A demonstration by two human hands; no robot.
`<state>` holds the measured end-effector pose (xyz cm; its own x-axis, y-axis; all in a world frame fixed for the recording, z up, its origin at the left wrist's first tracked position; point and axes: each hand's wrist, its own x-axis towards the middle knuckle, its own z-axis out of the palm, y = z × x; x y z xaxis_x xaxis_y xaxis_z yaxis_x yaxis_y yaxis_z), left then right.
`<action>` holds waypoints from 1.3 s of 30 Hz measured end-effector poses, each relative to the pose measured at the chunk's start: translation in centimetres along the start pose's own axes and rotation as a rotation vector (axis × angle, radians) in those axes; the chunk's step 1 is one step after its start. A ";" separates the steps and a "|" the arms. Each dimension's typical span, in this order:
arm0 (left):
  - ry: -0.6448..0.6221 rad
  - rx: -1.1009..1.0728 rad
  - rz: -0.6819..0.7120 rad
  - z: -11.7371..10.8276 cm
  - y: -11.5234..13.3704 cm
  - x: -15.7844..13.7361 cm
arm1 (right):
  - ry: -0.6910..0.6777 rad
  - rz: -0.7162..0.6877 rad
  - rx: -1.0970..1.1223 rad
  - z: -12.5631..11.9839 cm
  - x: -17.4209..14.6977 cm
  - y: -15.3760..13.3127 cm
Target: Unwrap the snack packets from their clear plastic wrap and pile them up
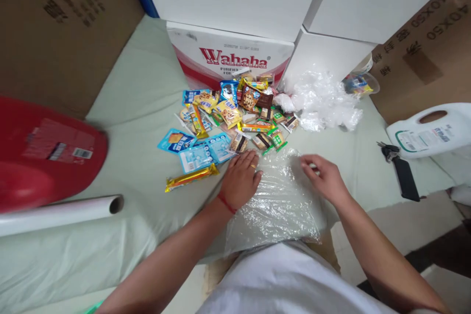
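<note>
A clear plastic bag [283, 206] lies spread along the front edge of the cloth-covered table, creased and shiny. My left hand [241, 176] rests flat on its left part, fingers stretched toward the snacks, with a ring and a red wrist string. At the bag's upper right edge, my right hand [324, 176] has its fingers bent together in what looks like a pinch on the film. Just beyond the left hand is a heap of small wrapped snacks [230, 112]. Blue snack packets [198, 157] and a yellow-wrapped bar [192, 177] lie left of it.
Crumpled clear bags [324, 100] sit right of the heap, before a Wahaha carton [235, 54] and white boxes. A white jug [430, 130] and keys with a black holder [403, 171] lie at right. A red container [47, 152] and white tube [62, 213] are at left.
</note>
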<state>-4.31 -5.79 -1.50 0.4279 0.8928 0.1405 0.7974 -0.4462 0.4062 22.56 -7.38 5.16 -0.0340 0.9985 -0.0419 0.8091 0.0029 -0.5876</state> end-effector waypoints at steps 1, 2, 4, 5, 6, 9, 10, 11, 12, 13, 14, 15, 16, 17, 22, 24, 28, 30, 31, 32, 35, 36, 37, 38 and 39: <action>-0.006 0.004 0.005 -0.1 0.0 -0.1 | 0.052 -0.020 -0.064 1.1 2.3 -1.2; -0.011 0.009 0.009 -0.1 0.1 -0.2 | 0.072 -0.013 -0.145 2.2 4.4 -2.3; -0.012 0.016 0.013 -0.1 0.2 -0.4 | 0.015 0.034 -0.322 4.0 7.8 -4.1; -0.010 0.019 0.012 0.0 0.3 -0.5 | -0.029 0.052 -0.394 4.6 9.0 -4.6; -0.007 0.022 0.010 0.0 0.4 -0.6 | -0.067 0.067 -0.452 4.8 9.9 -5.0; 0.003 0.033 0.006 0.2 0.6 -0.9 | -0.092 0.107 -0.541 4.0 10.8 -5.5; 0.002 0.036 0.007 0.2 0.6 -0.9 | -0.081 0.125 -0.547 3.5 10.8 -5.6; -0.001 0.038 0.008 0.2 0.7 -1.0 | -0.075 0.140 -0.541 3.0 10.8 -5.9; -0.004 0.040 0.010 0.2 0.7 -1.0 | -0.081 0.144 -0.526 2.7 10.7 -6.2; -0.006 0.043 0.013 0.2 0.7 -1.0 | -0.102 0.136 -0.509 2.7 10.6 -6.7; -0.006 0.046 0.015 0.2 0.7 -1.0 | -0.129 0.114 -0.496 2.9 10.6 -7.3; -0.003 0.048 0.016 0.2 0.7 -0.9 | -0.149 0.083 -0.493 3.4 10.5 -7.9; 0.002 0.051 0.015 0.2 0.7 -0.9 | -0.152 0.050 -0.503 4.1 10.5 -8.5; 0.006 0.053 0.014 0.2 0.6 -0.9 | -0.134 0.021 -0.526 4.9 10.5 -9.1; 0.011 0.050 0.020 0.3 0.7 -1.0 | -0.071 -0.065 -0.616 8.0 10.4 -10.2; 0.015 0.048 0.029 0.3 0.7 -1.0 | -0.111 -0.086 -0.619 8.1 10.3 -9.9; 0.015 0.045 0.027 0.4 0.6 -1.0 | -0.196 -0.104 -0.638 6.3 11.0 -9.0; 0.017 0.040 0.026 0.4 0.6 -1.0 | -0.217 -0.164 -0.631 4.8 11.6 -8.9; 0.020 0.038 0.029 0.4 0.6 -1.1 | -0.210 -0.229 -0.616 4.1 11.8 -8.9; 0.025 0.037 0.033 0.5 0.5 -1.1 | -0.195 -0.321 -0.593 3.4 12.0 -9.1; 0.039 0.046 0.038 0.4 0.5 -1.1 | -0.205 -0.683 -0.513 3.0 12.4 -10.2; 0.041 0.048 0.037 0.4 0.5 -1.1 | -0.235 -0.791 -0.500 3.3 12.6 -10.6; 0.040 0.049 0.036 0.4 0.5 -1.1 | -0.273 -0.883 -0.497 3.9 12.8 -11.0; 0.038 0.049 0.034 0.4 0.6 -1.0 | -0.309 -0.958 -0.502 4.7 13.1 -11.3; 0.037 0.048 0.032 0.4 0.6 -1.0 | -0.339 -1.018 -0.510 5.4 13.5 -11.5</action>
<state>-4.15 -6.99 -1.75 0.4381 0.8794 0.1865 0.8036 -0.4761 0.3572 9.63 5.80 6.93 -0.8880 0.4598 0.0010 0.4579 0.8846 -0.0881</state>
